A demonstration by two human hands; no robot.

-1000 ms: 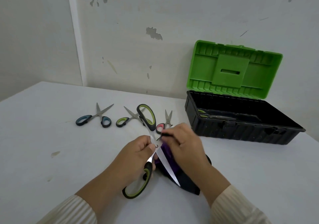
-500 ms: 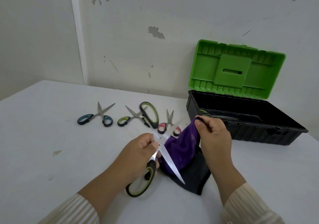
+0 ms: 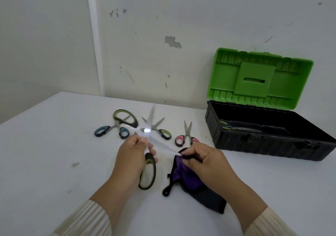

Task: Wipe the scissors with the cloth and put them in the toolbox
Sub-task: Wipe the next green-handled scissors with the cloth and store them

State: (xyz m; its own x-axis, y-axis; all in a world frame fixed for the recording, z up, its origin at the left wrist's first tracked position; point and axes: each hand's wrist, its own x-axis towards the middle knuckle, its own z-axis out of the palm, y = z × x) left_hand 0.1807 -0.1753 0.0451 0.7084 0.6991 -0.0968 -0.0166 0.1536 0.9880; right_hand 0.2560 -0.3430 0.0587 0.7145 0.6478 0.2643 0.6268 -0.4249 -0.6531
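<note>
- Near the table's front centre, my left hand (image 3: 133,160) is closed around the big green-and-black scissors (image 3: 147,170), gripped just below the pivot; the blades are spread wide open and blurred.
- My right hand (image 3: 203,160) pinches the purple-and-black cloth (image 3: 189,179) at its top edge; fingertips touch the tip of the lower blade, and the rest of the cloth lies on the white table (image 3: 54,154).
- Step in hand, as I judge it: wiping the open blades.
- To do it well: fold cloth over the blade's flat sides, draw from pivot toward tip, keep fingers behind the spine, off the edge.
- Close blades before carrying.
- Black toolbox (image 3: 269,144) stands open to the right, green lid up; scissors already lie inside.
- Three smaller pairs wait behind my hands: blue-handled (image 3: 111,131), green-handled (image 3: 161,131), pink-handled (image 3: 186,138).
</note>
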